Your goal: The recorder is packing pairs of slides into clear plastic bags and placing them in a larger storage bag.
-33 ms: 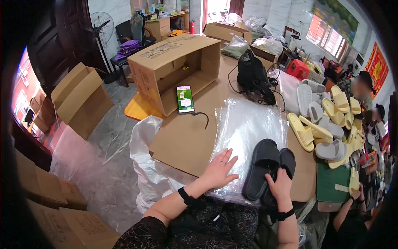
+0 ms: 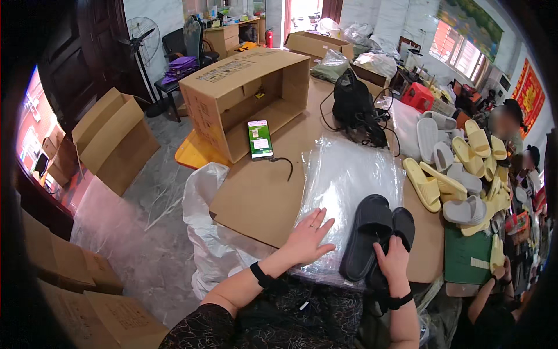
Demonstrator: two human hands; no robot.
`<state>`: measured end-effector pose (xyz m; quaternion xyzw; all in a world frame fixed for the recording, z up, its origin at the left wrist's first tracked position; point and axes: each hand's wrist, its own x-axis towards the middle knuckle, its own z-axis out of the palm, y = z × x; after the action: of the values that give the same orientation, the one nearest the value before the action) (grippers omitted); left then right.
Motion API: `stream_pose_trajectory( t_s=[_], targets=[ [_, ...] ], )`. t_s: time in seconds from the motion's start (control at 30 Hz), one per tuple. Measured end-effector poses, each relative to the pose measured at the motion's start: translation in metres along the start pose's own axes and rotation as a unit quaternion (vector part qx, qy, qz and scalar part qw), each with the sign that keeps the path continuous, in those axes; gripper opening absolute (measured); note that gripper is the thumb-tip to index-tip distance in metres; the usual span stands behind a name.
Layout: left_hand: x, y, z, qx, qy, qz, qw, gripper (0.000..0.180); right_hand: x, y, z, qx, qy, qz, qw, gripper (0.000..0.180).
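A stack of clear plastic bags (image 2: 351,168) lies flat at the front of the cardboard-covered table. My left hand (image 2: 308,235) rests on its left part, fingers stretched out and apart, a ring on one finger. On the right part of the stack lie two black slippers side by side. The left black slipper (image 2: 372,218) shows its broad strap. My right hand (image 2: 394,259) grips the right black slipper (image 2: 404,223) near its heel end, thumb on the inner side, and hides part of it.
An open carton (image 2: 244,64) lies on its side behind, with a phone (image 2: 260,139) leaning at its opening. A black mesh bag (image 2: 354,104) with cords sits past the plastic. Yellow slippers (image 2: 424,186) and grey ones pile at right, where a co-worker's hand (image 2: 503,270) touches a yellow slipper.
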<state>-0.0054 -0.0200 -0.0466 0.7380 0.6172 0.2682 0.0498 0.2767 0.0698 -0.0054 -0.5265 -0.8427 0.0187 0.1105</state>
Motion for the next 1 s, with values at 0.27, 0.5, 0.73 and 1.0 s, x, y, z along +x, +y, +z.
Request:
stream_pose_trajectory(
  t_s=[0.27,0.5,0.73,1.0],
  targets=[
    [0.001,-0.001,0.001,-0.002,0.010,0.006,1.000,0.072,-0.004,0.008,0.015,0.027,0.108,-0.025,0.994,0.049],
    [-0.002,-0.004,0.004,0.001,0.016,0.005,1.000,0.072,0.012,-0.002,-0.014,0.066,0.003,0.029,0.997,0.060],
    [0.002,-0.004,0.002,0.003,0.011,0.007,1.000,0.072,0.024,-0.002,0.008,0.009,0.029,0.081,0.996,0.055],
    [0.001,-0.002,0.002,0.001,0.009,0.002,1.000,0.071,0.007,0.008,0.013,0.172,0.132,0.132,0.967,0.039]
  ],
)
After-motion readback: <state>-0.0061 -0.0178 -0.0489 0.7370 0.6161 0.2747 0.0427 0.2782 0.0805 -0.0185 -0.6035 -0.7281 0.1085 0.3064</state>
